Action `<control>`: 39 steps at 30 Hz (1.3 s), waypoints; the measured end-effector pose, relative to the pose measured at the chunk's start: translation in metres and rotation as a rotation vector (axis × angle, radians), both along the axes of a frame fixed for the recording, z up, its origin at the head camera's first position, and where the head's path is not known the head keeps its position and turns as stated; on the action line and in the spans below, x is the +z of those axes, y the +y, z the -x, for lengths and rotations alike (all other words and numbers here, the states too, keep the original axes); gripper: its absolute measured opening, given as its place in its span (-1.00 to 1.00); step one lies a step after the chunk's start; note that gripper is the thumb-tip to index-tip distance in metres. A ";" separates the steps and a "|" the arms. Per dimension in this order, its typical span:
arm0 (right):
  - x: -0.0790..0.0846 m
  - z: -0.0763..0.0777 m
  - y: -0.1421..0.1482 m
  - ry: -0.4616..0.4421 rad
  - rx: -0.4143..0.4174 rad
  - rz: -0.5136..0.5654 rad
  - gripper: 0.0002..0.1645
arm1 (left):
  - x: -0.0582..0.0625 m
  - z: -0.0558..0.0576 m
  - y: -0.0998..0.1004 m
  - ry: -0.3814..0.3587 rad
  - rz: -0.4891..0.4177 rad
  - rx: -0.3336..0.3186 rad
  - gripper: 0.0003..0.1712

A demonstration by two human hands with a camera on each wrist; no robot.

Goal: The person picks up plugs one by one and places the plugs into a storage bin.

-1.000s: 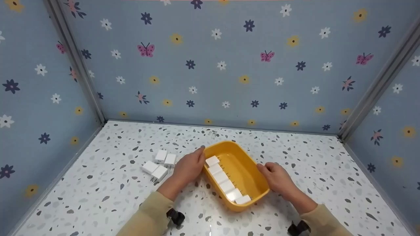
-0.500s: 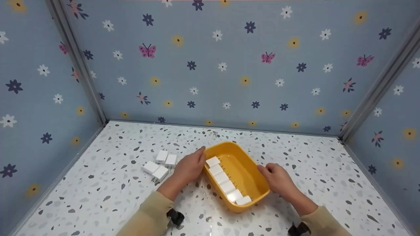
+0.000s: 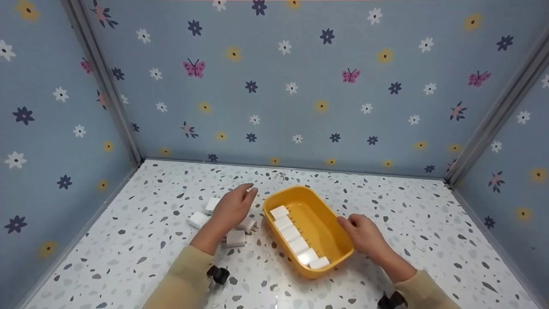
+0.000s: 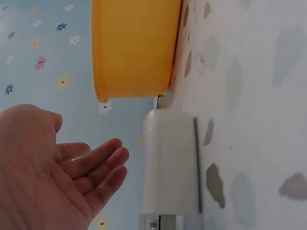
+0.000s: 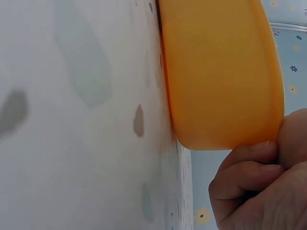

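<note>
A yellow plastic bin [image 3: 327,227] sits on the speckled tabletop, with a row of white plug-in chargers [image 3: 290,234] along its left side, prongs facing right. My right hand [image 3: 363,235] grips the bin's right rim; in the right wrist view, curled fingers [image 5: 247,179] lie against its outer wall [image 5: 220,72]. Left of the bin, apart from it, my left hand [image 3: 233,208] hovers among loose white chargers [image 3: 235,238] with nothing in it. Its fingers are loosely bent in the left wrist view, beside a nearby charger [image 4: 172,163]. Part of the loose group is hidden behind that hand.
Blue panels [image 3: 291,120] with flowers and butterflies enclose the table [image 3: 411,206] at the back and both sides. Grey metal strips [image 3: 105,86] run down the corners. Black straps [image 3: 218,274] are on both wrists.
My left hand has let go of the bin's left rim and moved left over the loose chargers. Chargers hidden before now show near the forearm. My right hand keeps its grip.
</note>
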State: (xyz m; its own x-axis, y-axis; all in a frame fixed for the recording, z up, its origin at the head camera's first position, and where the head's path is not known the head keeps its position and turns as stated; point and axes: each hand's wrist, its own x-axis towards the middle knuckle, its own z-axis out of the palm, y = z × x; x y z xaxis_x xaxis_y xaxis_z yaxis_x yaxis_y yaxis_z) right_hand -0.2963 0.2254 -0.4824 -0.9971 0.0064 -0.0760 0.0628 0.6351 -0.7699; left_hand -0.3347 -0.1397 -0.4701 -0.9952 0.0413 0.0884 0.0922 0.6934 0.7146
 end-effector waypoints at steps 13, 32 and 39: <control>-0.004 0.000 0.002 0.005 -0.009 0.010 -0.54 | 0.017 0.007 -0.059 -0.003 0.089 -0.015 -0.29; -0.003 0.001 0.000 0.014 0.004 0.033 -0.55 | -0.007 0.010 -0.083 -0.055 0.377 0.083 -0.40; -0.002 0.002 -0.001 0.000 -0.008 0.008 -0.55 | -0.012 0.011 -0.080 -0.041 0.422 0.096 -0.47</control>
State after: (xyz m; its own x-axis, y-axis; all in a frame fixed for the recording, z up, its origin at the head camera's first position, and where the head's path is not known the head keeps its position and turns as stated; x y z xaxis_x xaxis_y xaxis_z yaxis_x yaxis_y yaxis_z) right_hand -0.2980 0.2244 -0.4849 -0.9970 0.0140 -0.0761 0.0680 0.6287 -0.7747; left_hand -0.3453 -0.2200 -0.4820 -0.9986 -0.0273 0.0444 -0.0091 0.9298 0.3679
